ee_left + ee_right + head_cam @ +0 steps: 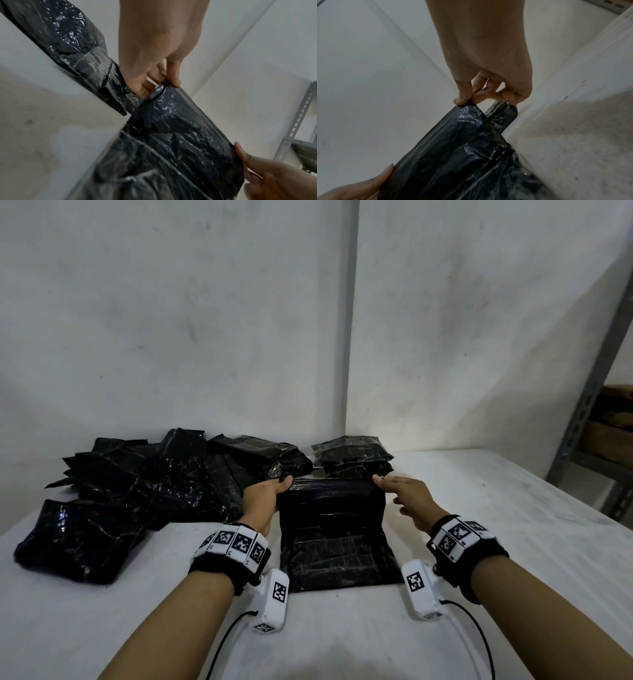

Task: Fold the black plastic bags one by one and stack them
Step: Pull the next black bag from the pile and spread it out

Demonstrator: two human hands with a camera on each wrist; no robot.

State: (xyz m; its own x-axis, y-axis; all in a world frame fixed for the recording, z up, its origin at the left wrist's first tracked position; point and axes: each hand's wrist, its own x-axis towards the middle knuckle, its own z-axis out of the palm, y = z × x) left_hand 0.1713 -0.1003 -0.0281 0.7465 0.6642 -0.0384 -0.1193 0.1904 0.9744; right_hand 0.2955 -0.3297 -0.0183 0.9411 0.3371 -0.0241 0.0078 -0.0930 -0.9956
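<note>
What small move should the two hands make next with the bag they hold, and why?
Probably bring the lifted far edge toward the person and lay it on the near edge. The left hand and right hand each pinch a far corner of the black bag, whose near part lies flat on the table, not yet halved like the folded stack.

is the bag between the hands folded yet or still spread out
Mid-fold: the black plastic bag lies spread on the table, its far edge lifted, pinched at the corners by the left hand and right hand.
</note>
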